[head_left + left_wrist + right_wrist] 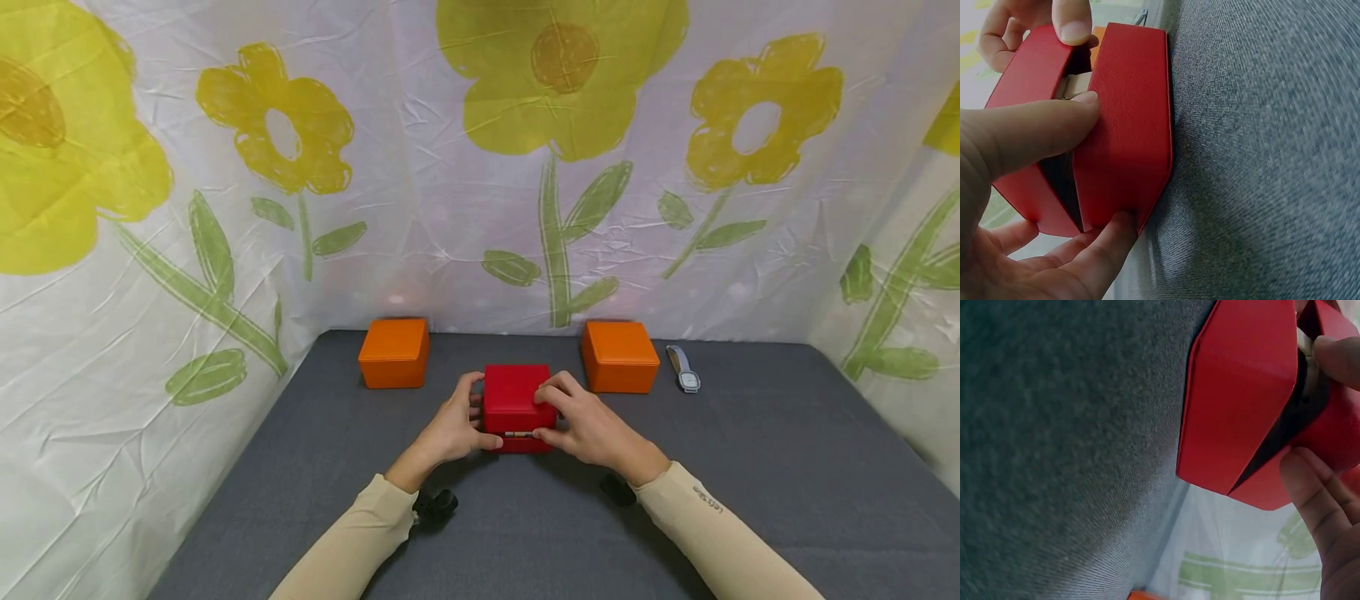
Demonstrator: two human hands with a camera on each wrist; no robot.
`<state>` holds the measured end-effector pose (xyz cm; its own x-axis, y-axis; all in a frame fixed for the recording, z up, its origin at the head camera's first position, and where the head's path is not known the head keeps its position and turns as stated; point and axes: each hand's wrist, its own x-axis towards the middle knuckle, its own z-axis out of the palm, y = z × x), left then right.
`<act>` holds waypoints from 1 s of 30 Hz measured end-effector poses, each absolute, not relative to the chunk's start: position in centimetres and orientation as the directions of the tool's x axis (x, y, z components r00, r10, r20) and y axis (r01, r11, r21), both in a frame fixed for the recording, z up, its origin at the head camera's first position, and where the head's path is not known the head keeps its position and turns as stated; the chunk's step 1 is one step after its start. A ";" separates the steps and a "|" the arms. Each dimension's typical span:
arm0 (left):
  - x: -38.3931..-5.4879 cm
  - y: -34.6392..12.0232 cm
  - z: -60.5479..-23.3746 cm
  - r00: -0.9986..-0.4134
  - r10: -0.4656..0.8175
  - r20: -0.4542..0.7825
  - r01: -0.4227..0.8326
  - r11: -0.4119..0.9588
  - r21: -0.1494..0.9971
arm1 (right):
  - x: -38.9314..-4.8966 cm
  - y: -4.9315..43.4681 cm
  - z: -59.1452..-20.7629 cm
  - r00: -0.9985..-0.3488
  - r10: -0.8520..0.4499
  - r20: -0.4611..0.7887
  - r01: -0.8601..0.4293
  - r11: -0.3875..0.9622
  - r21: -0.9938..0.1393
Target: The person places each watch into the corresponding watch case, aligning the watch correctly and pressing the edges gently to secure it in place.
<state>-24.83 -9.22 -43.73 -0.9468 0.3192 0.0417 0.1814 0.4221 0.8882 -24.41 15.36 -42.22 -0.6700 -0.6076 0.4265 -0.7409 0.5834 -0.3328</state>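
Observation:
In the middle of the table in the head view sits a red hinged box [512, 393], its lid raised a crack at the front. My left hand [448, 427] grips its left side, thumb across the front at the lower part and fingers along the side. On the right, my right hand [592, 423] pinches the lid, with the thumb at its front edge and fingers on its top and side. Through the gap in the left wrist view a pale insert [1077, 84] shows against a dark interior; the rest of the inside is hidden.
Behind the red box stand two closed orange boxes, one at left [393, 354] and one at right [621, 358]. A wristwatch [684, 370] with a pale strap lies beside the right one. Grey cloth [300, 500] covers the table, and a flower-printed curtain [420, 208] hangs behind.

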 end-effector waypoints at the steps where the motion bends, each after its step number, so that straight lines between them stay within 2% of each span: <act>1: -24.8 -9.2 -43.7 -0.946 0.322 0.044 0.184 0.422 0.888 | -24.4 15.3 -42.2 -0.675 -0.606 0.421 -0.737 0.587 -0.336; 9: -24.7 -9.2 -43.7 -0.938 0.343 0.041 0.193 0.425 0.884 | -24.2 15.1 -42.4 -0.718 -0.592 0.365 -0.696 0.615 -0.371; 20: -24.7 -9.2 -43.7 -0.938 0.347 0.017 0.180 0.442 0.879 | -23.9 15.3 -42.3 -0.743 -0.586 0.324 -0.668 0.628 -0.399; 23: -24.7 -9.2 -43.5 -0.939 0.345 0.013 0.180 0.458 0.870 | -23.7 15.3 -42.0 -0.790 -0.542 0.287 -0.611 0.648 -0.456; 30: -24.4 -9.4 -42.6 -0.938 0.346 0.017 0.193 0.480 0.856 | -23.6 15.1 -41.6 -0.904 -0.404 0.142 -0.386 0.625 -0.679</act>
